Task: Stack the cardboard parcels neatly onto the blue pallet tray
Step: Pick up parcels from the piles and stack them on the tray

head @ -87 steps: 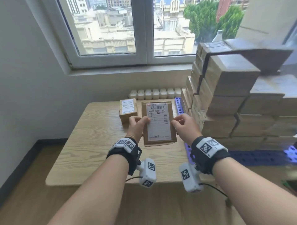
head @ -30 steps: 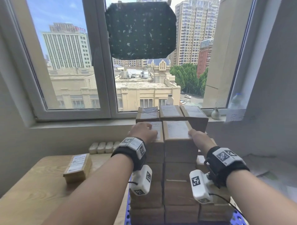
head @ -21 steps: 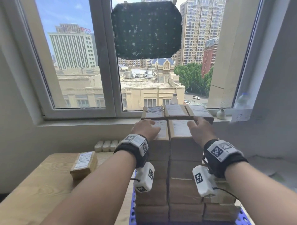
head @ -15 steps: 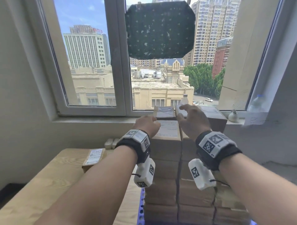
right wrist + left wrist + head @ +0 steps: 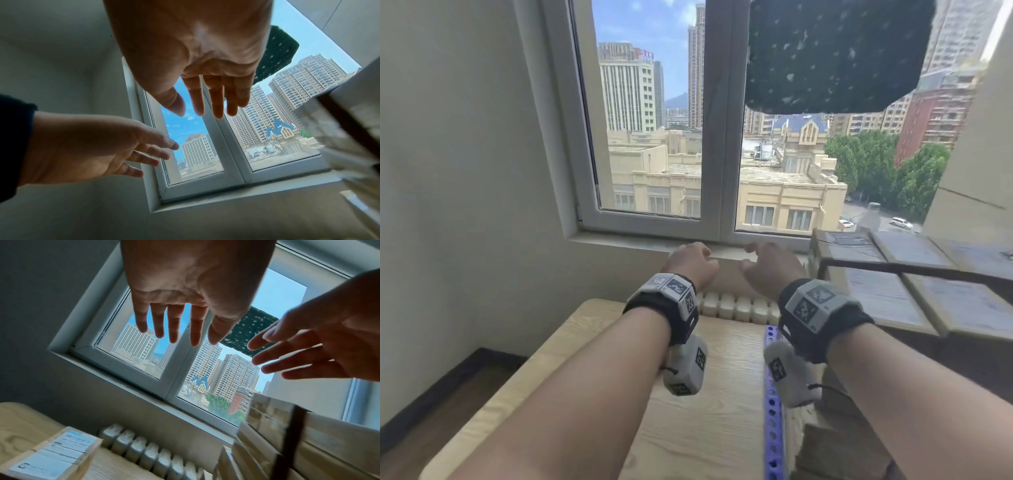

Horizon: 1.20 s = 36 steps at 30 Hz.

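Note:
The tall stack of cardboard parcels [image 5: 887, 294] stands at the right on the blue pallet tray [image 5: 772, 394]. Left of the stack, in front of the window sill, my left hand [image 5: 693, 262] and right hand [image 5: 770, 270] hover side by side, touching nothing. In the left wrist view the left hand [image 5: 179, 331] has straight, spread fingers and is empty, and one labelled parcel [image 5: 55, 456] lies on the table below it. In the right wrist view the right hand [image 5: 207, 105] is also flat and empty, with the stack [image 5: 349, 129] blurred at its right.
The wooden table [image 5: 705, 411] runs up to the wall under the window. A row of small white blocks [image 5: 736, 306] lines its far edge. A dark speckled pad [image 5: 835, 54] hangs on the window pane. Bare floor [image 5: 431, 428] lies left of the table.
Both hands have come off the top of the stack and swung left, away from it. They are empty now, and the view has turned left with them.

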{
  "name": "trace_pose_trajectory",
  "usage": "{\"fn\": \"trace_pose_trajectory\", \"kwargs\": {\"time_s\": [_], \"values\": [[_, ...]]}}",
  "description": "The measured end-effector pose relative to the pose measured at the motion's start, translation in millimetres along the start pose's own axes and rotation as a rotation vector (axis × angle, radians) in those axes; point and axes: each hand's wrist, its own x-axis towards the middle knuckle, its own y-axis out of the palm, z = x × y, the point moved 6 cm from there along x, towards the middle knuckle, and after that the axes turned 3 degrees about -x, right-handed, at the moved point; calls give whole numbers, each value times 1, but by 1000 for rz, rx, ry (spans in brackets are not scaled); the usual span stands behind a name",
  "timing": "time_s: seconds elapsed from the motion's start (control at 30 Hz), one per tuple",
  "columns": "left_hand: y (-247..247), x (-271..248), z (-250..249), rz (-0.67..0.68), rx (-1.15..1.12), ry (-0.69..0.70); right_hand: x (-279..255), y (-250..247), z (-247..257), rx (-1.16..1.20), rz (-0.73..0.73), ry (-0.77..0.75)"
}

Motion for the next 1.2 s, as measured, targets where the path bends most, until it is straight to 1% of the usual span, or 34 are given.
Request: {"fn": "trace_pose_trajectory", "kwargs": {"time_s": [0.1,0.3,0.4,0.53,0.73,0.93,1.07,1.2], "values": [[-11,27,48,10,-15,-44,29,42,23,36,35,9],[-12,79,142,81,-53,-113,79,137,45,4,156,92],[0,104,184,120,-102,-150,95,186,50,-18,204,148],[34,125,230,221,-111,-201,109,245,47,2,292,242],[84,149,279,332,-131,-281,122,307,31,64,357,357],[123,163,312,409,-178,-358,127,359,16,113,462,454],[148,164,329,477,-208,-407,124,381,11,123,532,490],[166,162,340,516,-232,-441,123,392,3,189,528,551]]}}
